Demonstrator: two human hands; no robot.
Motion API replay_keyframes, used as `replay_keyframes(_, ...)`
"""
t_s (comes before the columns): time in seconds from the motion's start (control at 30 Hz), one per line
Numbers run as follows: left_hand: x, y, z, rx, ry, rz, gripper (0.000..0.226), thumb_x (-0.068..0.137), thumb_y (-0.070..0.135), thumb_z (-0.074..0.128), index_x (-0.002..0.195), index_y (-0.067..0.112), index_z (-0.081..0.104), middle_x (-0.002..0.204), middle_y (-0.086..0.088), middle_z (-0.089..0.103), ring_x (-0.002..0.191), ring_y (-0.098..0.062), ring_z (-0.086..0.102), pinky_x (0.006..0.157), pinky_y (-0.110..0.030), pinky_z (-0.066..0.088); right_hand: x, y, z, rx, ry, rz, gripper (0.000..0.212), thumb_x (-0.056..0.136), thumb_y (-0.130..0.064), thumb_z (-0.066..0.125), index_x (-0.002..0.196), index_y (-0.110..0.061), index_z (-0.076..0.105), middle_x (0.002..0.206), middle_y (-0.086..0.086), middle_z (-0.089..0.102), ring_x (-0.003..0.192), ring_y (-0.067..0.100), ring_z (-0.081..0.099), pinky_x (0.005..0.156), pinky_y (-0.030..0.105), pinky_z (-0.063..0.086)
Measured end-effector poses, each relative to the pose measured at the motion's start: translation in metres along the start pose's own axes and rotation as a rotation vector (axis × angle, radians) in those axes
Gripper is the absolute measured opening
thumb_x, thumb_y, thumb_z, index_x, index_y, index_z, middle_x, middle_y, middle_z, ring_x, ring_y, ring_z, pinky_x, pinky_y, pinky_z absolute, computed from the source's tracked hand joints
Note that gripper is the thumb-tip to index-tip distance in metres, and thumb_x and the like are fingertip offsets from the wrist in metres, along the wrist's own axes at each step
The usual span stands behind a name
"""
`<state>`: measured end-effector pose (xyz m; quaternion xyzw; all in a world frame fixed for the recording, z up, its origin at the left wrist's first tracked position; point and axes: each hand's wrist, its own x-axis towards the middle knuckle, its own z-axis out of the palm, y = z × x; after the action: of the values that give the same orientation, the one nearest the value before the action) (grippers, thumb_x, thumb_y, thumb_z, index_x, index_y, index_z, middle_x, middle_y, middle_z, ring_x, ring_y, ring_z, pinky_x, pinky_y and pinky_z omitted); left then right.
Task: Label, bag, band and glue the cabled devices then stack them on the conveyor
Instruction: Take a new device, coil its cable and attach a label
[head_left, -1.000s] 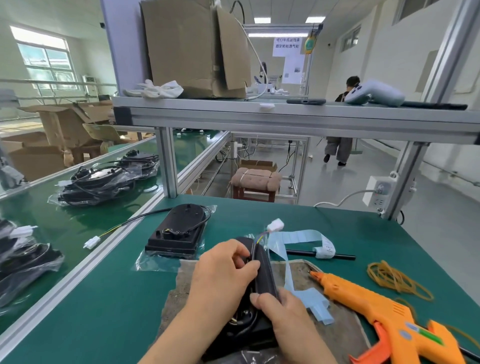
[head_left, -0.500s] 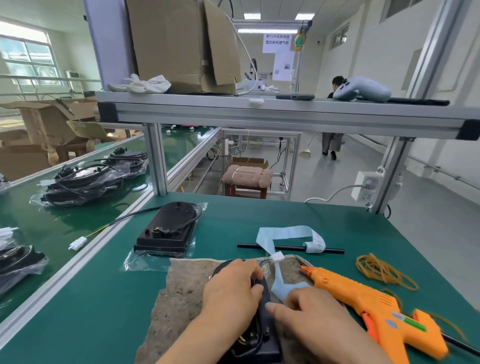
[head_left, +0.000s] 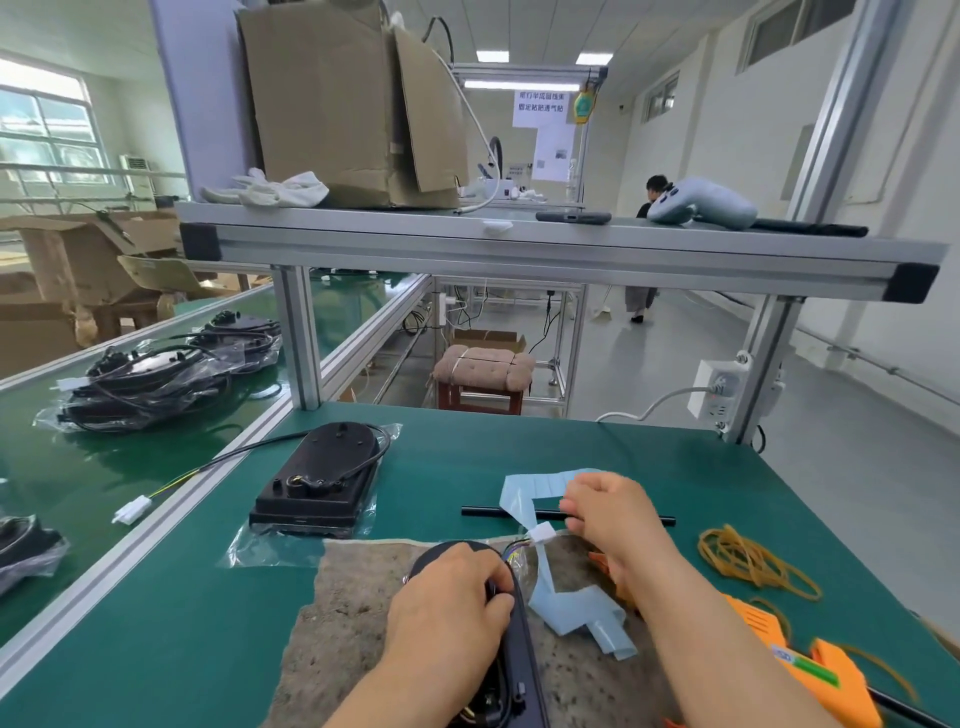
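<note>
From the head camera: gripping the cabled device (head_left: 514, 660) with the left hand (head_left: 447, 608), fingers curled over its rounded top, steadying it, apparently on edge, on the brown mat (head_left: 343, 613) at the near side of the green table (head_left: 519, 447). Same hold as half a second ago.

Gone from the device's side with the right hand (head_left: 608, 514): reaching forward now to the blue label strip (head_left: 530, 486) draped over the black rod (head_left: 488, 512), fingers bent and close together at the strip's far end. Cannot tell whether pinching a label yet, the spot between fingertips and thumb being too small to make out. Leaving the cable's white connector (head_left: 542, 533) free, just beside that hand.

Reads as the start of labelling for this unit, so early in its cycle: bagging, banding and gluing not yet done. Near at hand for those, to the right: rubber bands (head_left: 743, 558) and orange glue gun (head_left: 810, 675). Waiting further left: a second device (head_left: 322, 483) lying on its clear bag. Already stacked on the conveyor (head_left: 62, 478): bagged devices (head_left: 145, 389).
</note>
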<state>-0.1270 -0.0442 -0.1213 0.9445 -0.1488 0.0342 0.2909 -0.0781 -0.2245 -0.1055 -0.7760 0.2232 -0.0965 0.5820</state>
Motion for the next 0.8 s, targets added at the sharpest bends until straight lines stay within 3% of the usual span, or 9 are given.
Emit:
replay_keyframes(0.1, 0.0, 0.0, -0.002, -0.021, -0.012, -0.001, 0.011, 0.089, 0.04, 0.055, 0.08, 0.043, 0.051, 0.086, 0.016, 0.047, 0.09, -0.004, 0.051, 0.082, -0.028, 0.045, 0.04, -0.003, -0.006, -0.103, 0.24, -0.07, 0.034, 0.095, -0.018, 0.062, 0.128, -0.008, 0.061, 0.126, 0.009, 0.063, 0.107, 0.022, 0.059, 0.097, 0.041, 0.051)
replay_keyframes(0.2, -0.001, -0.001, -0.002, -0.036, -0.023, -0.006, 0.007, 0.09, 0.04, 0.055, 0.083, 0.042, 0.053, 0.089, 0.015, 0.048, 0.092, -0.005, 0.053, 0.086, -0.029, 0.046, 0.07, -0.003, -0.027, -0.284, 0.349, 0.035, 0.035, 0.095, -0.02, 0.061, 0.124, 0.0, 0.061, 0.126, 0.017, 0.062, 0.1, 0.03, 0.057, 0.086, 0.039, 0.048)
replay_keyframes(0.37, -0.001, -0.001, -0.002, -0.039, -0.009, -0.013, 0.001, 0.09, 0.04, 0.055, 0.089, 0.04, 0.056, 0.089, 0.014, 0.05, 0.093, -0.007, 0.054, 0.085, -0.029, 0.046, 0.084, 0.012, -0.038, -0.239, 0.13, 0.284, 0.04, 0.095, -0.029, 0.064, 0.118, 0.003, 0.058, 0.092, 0.014, 0.056, 0.059, 0.018, 0.039, 0.051, 0.029, 0.037)
replay_keyframes(0.47, 0.0, -0.001, -0.001, -0.032, -0.016, -0.019, 0.005, 0.09, 0.04, 0.054, 0.085, 0.042, 0.053, 0.088, 0.015, 0.049, 0.092, -0.006, 0.054, 0.084, -0.029, 0.046, 0.082, 0.012, -0.04, -0.231, -0.006, 0.327, 0.026, 0.089, -0.009, 0.066, 0.112, 0.003, 0.063, 0.09, 0.017, 0.059, 0.057, 0.015, 0.038, 0.044, 0.022, 0.032)
replay_keyframes(0.6, 0.0, -0.001, 0.0, -0.014, -0.017, -0.011, 0.003, 0.09, 0.04, 0.054, 0.088, 0.042, 0.054, 0.087, 0.015, 0.048, 0.092, -0.007, 0.053, 0.082, -0.029, 0.045, 0.072, 0.007, -0.051, -0.235, -0.169, 0.201, 0.024, 0.088, -0.001, 0.063, 0.111, -0.004, 0.07, 0.101, 0.019, 0.07, 0.068, 0.017, 0.043, 0.046, 0.02, 0.033)
replay_keyframes(0.8, 0.01, 0.005, -0.004, 0.05, -0.055, 0.04, 0.013, 0.087, 0.043, 0.062, 0.079, 0.041, 0.052, 0.084, 0.013, 0.047, 0.09, -0.009, 0.052, 0.075, -0.027, 0.042, 0.05, -0.01, -0.07, -0.409, -0.321, -0.089, 0.028, 0.083, 0.0, 0.066, 0.098, -0.024, 0.07, 0.086, -0.005, 0.064, 0.076, 0.011, 0.056, 0.05, 0.016, 0.043)
